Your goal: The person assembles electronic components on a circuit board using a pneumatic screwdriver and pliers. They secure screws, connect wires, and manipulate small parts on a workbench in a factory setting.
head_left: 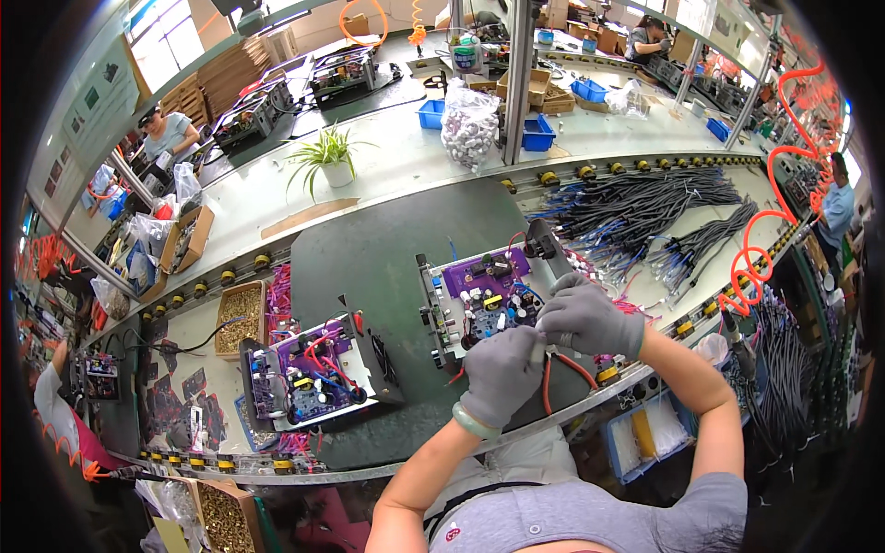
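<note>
My left hand (pixel 503 376) and my right hand (pixel 592 316), both in grey gloves, meet at the front right corner of an open device chassis (pixel 489 293) with a purple circuit board. Their fingers are closed in a pinch close together. A small pale piece seems to sit between the fingertips, but its kind is hidden. Red cables (pixel 573 369) hang just below my hands at the chassis edge. A second open chassis (pixel 312 373) with a purple board stands to the left on the same dark green mat (pixel 359 240), untouched by my hands.
Black cables (pixel 636 212) with blue ends are heaped at right. A box of brass-coloured parts (pixel 241 318) stands left. Beyond the roller rail are a potted plant (pixel 337 172) and a bag of white parts (pixel 468 124). A coiled orange hose (pixel 751 267) hangs right. Co-workers are in the background.
</note>
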A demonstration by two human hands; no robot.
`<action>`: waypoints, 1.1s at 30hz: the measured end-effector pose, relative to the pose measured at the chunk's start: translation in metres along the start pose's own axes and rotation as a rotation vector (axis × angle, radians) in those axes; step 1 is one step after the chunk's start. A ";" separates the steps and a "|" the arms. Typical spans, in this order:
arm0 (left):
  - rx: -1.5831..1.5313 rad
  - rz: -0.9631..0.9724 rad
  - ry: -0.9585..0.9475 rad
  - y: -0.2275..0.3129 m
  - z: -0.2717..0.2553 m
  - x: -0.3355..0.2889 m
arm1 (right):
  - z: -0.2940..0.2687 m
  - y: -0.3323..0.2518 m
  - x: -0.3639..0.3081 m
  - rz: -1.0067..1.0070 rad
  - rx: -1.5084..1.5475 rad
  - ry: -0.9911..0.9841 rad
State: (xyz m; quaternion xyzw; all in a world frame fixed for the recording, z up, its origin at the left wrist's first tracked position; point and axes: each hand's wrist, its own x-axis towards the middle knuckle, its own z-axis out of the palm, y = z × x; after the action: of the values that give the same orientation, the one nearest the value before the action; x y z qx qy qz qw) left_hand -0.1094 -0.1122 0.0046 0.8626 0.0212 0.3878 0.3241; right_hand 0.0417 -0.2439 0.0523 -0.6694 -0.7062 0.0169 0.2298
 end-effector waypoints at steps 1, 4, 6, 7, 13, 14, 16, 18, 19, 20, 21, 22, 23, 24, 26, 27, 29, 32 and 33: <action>-0.151 -0.128 -0.006 0.000 0.003 -0.001 | 0.003 0.002 -0.001 0.017 0.101 0.112; -0.822 -0.698 -0.200 -0.005 0.009 0.002 | 0.011 0.001 0.002 0.063 0.153 0.330; -0.973 -0.839 -0.336 0.000 -0.004 0.008 | 0.014 0.003 0.004 0.090 0.154 0.413; -1.045 -0.905 -0.409 0.003 -0.009 0.013 | 0.015 0.005 0.007 0.101 0.122 0.437; 0.199 -0.003 -0.147 0.010 0.012 -0.021 | -0.002 0.035 0.042 0.224 -0.394 0.139; 0.296 0.036 -0.176 0.002 0.018 -0.029 | -0.003 0.037 0.052 0.301 -0.362 0.013; 0.445 0.101 -0.210 -0.010 0.027 -0.040 | -0.003 0.039 0.065 0.288 -0.489 -0.173; 0.472 0.106 -0.235 -0.016 0.029 -0.046 | -0.005 0.037 0.069 0.261 -0.526 -0.263; 0.482 0.106 -0.241 -0.017 0.030 -0.046 | -0.005 0.039 0.066 0.255 -0.488 -0.213; 0.479 0.106 -0.239 -0.019 0.031 -0.047 | -0.004 0.042 0.062 0.248 -0.450 -0.164; 0.476 0.106 -0.237 -0.020 0.031 -0.047 | -0.004 0.044 0.059 0.241 -0.411 -0.114; 0.473 0.105 -0.234 -0.021 0.033 -0.047 | -0.004 0.042 0.059 0.248 -0.416 -0.120; 0.472 0.112 -0.232 -0.022 0.034 -0.047 | -0.006 0.039 0.058 0.254 -0.421 -0.125; 0.472 0.118 -0.230 -0.023 0.034 -0.047 | -0.007 0.038 0.059 0.260 -0.425 -0.131; 0.468 0.126 -0.236 -0.023 0.036 -0.047 | -0.006 0.040 0.058 0.245 -0.428 -0.128; 0.468 0.125 -0.241 -0.021 0.036 -0.047 | -0.006 0.041 0.058 0.238 -0.430 -0.127; 0.469 0.113 -0.246 -0.019 0.035 -0.047 | -0.004 0.042 0.061 0.193 -0.456 -0.182; 0.462 0.105 -0.249 -0.017 0.035 -0.050 | 0.002 0.043 0.065 0.139 -0.528 -0.247; 0.458 0.110 -0.243 -0.017 0.039 -0.050 | 0.003 0.043 0.066 0.124 -0.557 -0.266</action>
State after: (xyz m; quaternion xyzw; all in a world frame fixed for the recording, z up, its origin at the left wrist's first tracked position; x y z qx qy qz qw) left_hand -0.1139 -0.1340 -0.0569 0.9536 0.0225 0.2834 0.0991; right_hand 0.0814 -0.1752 0.0553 -0.7404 -0.6654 -0.0758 -0.0582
